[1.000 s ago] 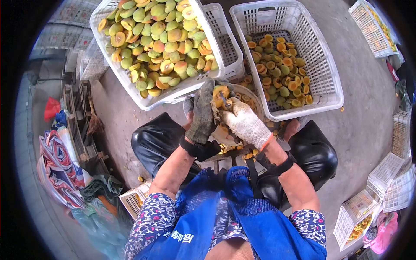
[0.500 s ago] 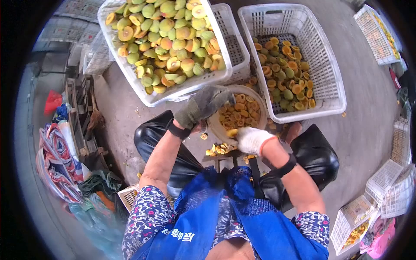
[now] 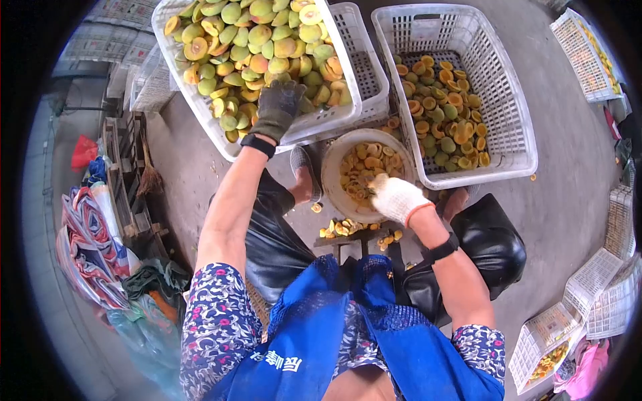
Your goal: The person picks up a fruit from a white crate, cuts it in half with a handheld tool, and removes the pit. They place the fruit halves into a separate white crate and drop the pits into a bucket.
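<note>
Left fingers: left hand in a dark glove. The fingers are bent down onto the fruit halves. I cannot tell if one is gripped.
Fruit vs. left fingers: green and orange halves lie heaped under and beyond the fingertips, filling the full crate.
Right fingers: right hand in a white glove. The fingers are curled together at the near rim of the bowl. I cannot tell if they pinch anything.
Bowl contents: orange pieces lie just ahead of the right fingertips.
Surroundings: a second crate, partly filled, stands to the right of the right fingers. A small tabletop with scraps sits just behind them, between the knees.
Obstruction: the full crate's near wall lies under the left wrist. The bowl is tucked partly beneath that crate.
Left arm pose: stretched forward and leftward, elbow nearly straight.
Right arm pose: bent, with the forearm angled in towards the bowl and the palm down.
Foreground: blue apron.
</note>
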The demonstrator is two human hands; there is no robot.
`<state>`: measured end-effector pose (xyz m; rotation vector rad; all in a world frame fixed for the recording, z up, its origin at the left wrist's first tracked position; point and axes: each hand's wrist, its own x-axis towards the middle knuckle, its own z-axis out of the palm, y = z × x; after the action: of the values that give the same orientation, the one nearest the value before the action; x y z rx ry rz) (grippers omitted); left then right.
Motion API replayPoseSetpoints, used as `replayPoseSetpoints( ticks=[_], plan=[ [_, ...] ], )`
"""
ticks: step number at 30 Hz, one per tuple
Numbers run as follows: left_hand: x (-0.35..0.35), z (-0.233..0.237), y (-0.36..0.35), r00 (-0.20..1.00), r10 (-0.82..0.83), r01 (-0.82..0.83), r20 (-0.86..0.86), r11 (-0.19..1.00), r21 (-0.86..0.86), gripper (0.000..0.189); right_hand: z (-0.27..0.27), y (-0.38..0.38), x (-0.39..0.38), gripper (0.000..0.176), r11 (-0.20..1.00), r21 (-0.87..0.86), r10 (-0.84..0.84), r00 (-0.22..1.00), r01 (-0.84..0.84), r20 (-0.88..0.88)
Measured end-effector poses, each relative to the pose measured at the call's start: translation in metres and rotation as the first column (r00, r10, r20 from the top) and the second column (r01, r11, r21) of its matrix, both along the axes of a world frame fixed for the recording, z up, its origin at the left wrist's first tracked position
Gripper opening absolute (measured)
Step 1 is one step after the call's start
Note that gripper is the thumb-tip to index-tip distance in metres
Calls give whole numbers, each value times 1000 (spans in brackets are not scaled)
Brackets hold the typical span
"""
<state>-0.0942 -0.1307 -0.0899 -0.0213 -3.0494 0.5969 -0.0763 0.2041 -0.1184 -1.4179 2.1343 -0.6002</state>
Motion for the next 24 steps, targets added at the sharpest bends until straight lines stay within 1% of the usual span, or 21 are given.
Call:
replayPoseSetpoints(
  ticks=[1, 2, 3, 4, 5, 6, 7, 8, 9, 10, 11, 12, 13, 14, 16, 17, 18, 19, 20, 22, 24],
  plan=[
    [4, -4, -7, 1000, 0, 0, 5, 1000, 5, 33, -6, 6, -4, 23, 989, 138, -56, 998, 55, 1],
    [4, 6, -5, 999, -6, 3, 36, 997, 81, 32, 10, 7, -13, 27, 956, 274, -108, 994, 107, -9],
    [5, 12, -5, 998, -14, 4, 62, 988, 155, 31, 2, 10, -20, 26, 975, 147, -151, 983, 166, -109],
    [10, 7, -8, 998, -12, 2, 60, 988, 156, 31, -28, 12, -28, 24, 986, 26, -157, 968, 165, -197],
    [16, -2, -13, 1000, -14, 9, 23, 982, 191, 34, -10, 13, -32, 21, 990, -42, -139, 961, 133, -238],
    [17, 3, -9, 1000, -18, 21, -14, 975, 222, 37, 12, 13, -36, 19, 989, -111, -128, 951, 101, -280],
    [18, 10, -6, 992, 95, -116, 80, 938, 326, 39, 17, 11, -38, 19, 987, -120, -136, 948, 105, -288],
    [18, 17, -1, 987, 145, -159, 70, 825, 543, 35, 21, 9, -37, 17, 990, -140, -64, 919, 10, -389],
    [21, 33, 12, 967, 207, -243, 148, 577, 780, 33, 25, 6, -34, 17, 985, -145, 9, 876, -90, -483],
    [24, 52, 27, 941, 237, -299, 240, 255, 920, 31, 30, 3, -33, 17, 985, -150, 6, 875, -90, -484],
    [29, 63, 38, 932, 206, -283, 299, -104, 954, 32, 37, 0, -32, 17, 967, -249, -65, 901, -49, -429],
    [36, 71, 50, 926, 153, -245, 345, -452, 858, 33, 43, -3, -30, 18, 940, -340, -130, 922, -2, -365],
    [42, 77, 64, 954, 69, -181, 293, -645, 742, 44, 46, -7, -27, 20, 907, -412, -214, 936, 84, -280],
    [47, 79, 75, 954, 67, -181, 291, -646, 741, 44, 48, -10, -25, 20, 908, -410, -215, 935, 85, -282],
    [54, 79, 97, 972, 30, -114, 235, -809, 576, 45, 52, -13, -21, 23, 828, -555, -300, 899, 80, -319],
    [57, 83, 109, 968, 55, -101, 244, -806, 583, 46, 59, -14, -20, 25, 873, -463, -267, 944, 152, -194],
    [59, 81, 114, 968, 54, -102, 245, -807, 581, 46, 67, -16, -20, 25, 875, -460, -266, 944, 152, -193],
    [61, 78, 117, 972, 49, -89, 231, -831, 550, 46, 77, -20, -20, 25, 824, -362, -352, 895, 436, 275],
    [62, 78, 122, 975, 45, -76, 217, -853, 517, 46, 84, -22, -20, 26, 759, -142, -401, 627, 636, 668],
    [65, 85, 134, 974, 37, -79, 222, -867, 492, 46, 94, -22, -21, 28, 747, -114, -427, 603, 655, 674],
    [67, 85, 139, 964, 106, -56, 245, -817, 574, 57, 92, -21, -21, 31, 735, -91, -448, 581, 672, 680]
  ],
)
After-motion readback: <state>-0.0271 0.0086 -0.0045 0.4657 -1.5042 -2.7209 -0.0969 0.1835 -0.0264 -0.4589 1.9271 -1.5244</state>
